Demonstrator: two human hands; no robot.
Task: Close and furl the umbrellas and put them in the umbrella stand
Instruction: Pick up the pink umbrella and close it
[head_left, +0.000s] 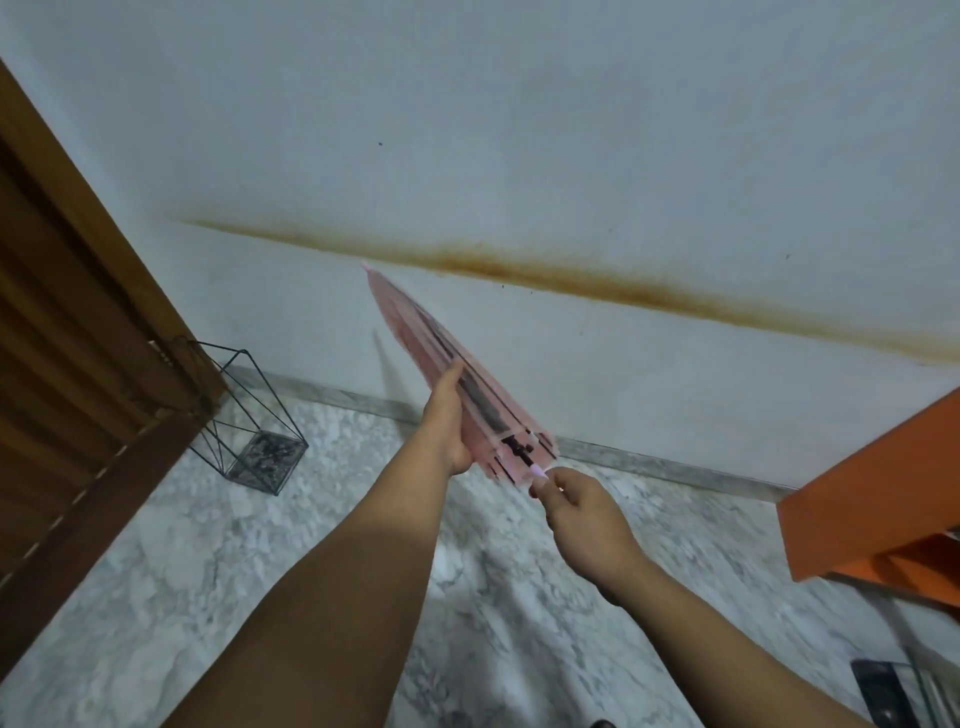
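Here both hands (447, 426) (582, 512) grip the closed pink umbrella (441, 364), tip slanting up-left.

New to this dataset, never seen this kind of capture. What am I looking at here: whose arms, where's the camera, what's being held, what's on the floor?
There is no robot here. A person wears one wide-angle camera on the head, looking forward and down, so the two bare arms coming in from the bottom edge are the wearer's own. This is the only view.

The left hand grips a closed pink umbrella around its canopy, tip pointing up towards the wall. The right hand pinches something small at the umbrella's lower end; it is too blurred to tell what.

On the marble floor, to the left by a wooden door, stands a black wire umbrella stand, with no umbrella in it. An orange object enters from the right edge; what it is cannot be told.
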